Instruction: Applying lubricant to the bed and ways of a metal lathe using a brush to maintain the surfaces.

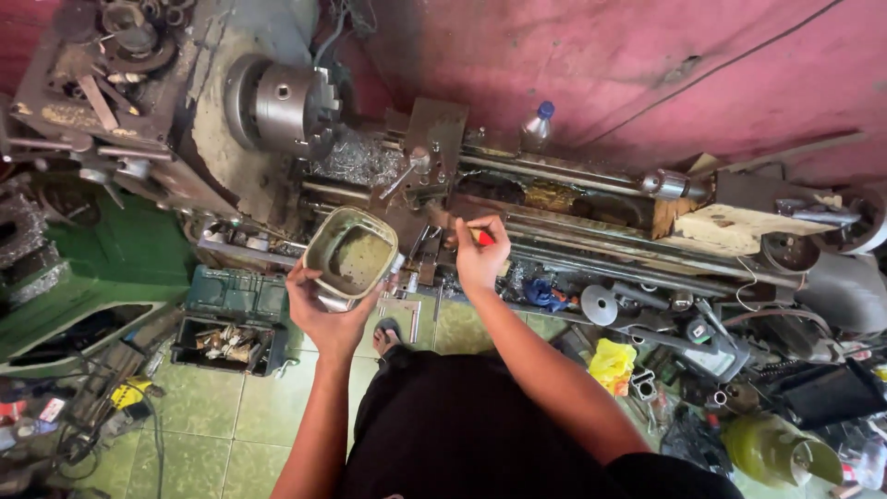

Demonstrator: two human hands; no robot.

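My left hand (325, 310) holds a dirty open can (350, 254) from below, its mouth up and a murky liquid inside. My right hand (480, 257) is closed around a small red-handled tool (483, 237), likely a brush, held over the bed of a metal lathe (573, 212). The can sits just left of the lathe's carriage (427, 171). The tool's tip is hidden by my fingers.
The lathe chuck (288, 106) is at upper left, metal shavings beside it. A plastic bottle (536, 127) stands behind the bed. A green toolbox (236, 296) and a tray of parts lie on the tiled floor. Tools, a yellow rag (613, 363) and a green cylinder (771, 448) crowd the right.
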